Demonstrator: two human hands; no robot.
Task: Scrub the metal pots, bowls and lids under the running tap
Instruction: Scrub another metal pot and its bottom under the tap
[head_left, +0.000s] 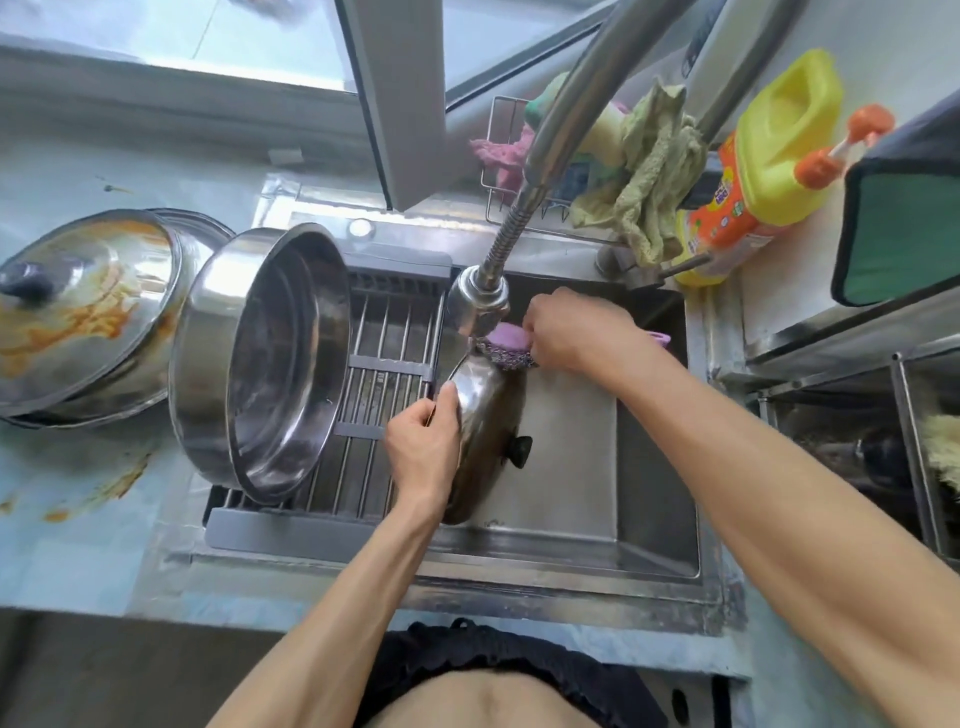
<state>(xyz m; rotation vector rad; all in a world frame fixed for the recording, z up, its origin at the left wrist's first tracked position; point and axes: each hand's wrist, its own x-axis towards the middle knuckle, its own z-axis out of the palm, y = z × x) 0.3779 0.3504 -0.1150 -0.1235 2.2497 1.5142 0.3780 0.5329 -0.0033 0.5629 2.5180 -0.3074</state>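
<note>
My left hand (422, 451) grips the left rim of a metal lid (485, 415) with a black knob, held on edge over the sink (571, 551). My right hand (574, 330) holds a purple scrubber with a steel-wool face (509, 348) pressed against the lid's upper edge, just below the tap head (479, 301). A large steel pot (265, 364) leans on its side on the drying rack (384, 364). On the counter at left lies a dirty lid (83, 306) with orange stains, resting on another pot.
A yellow and orange detergent bottle (753, 171) stands at the back right beside a green cloth (654, 171) and a wire caddy (511, 150) with sponges. A shelf unit (852, 374) fills the right side. Orange spills mark the left counter (78, 493).
</note>
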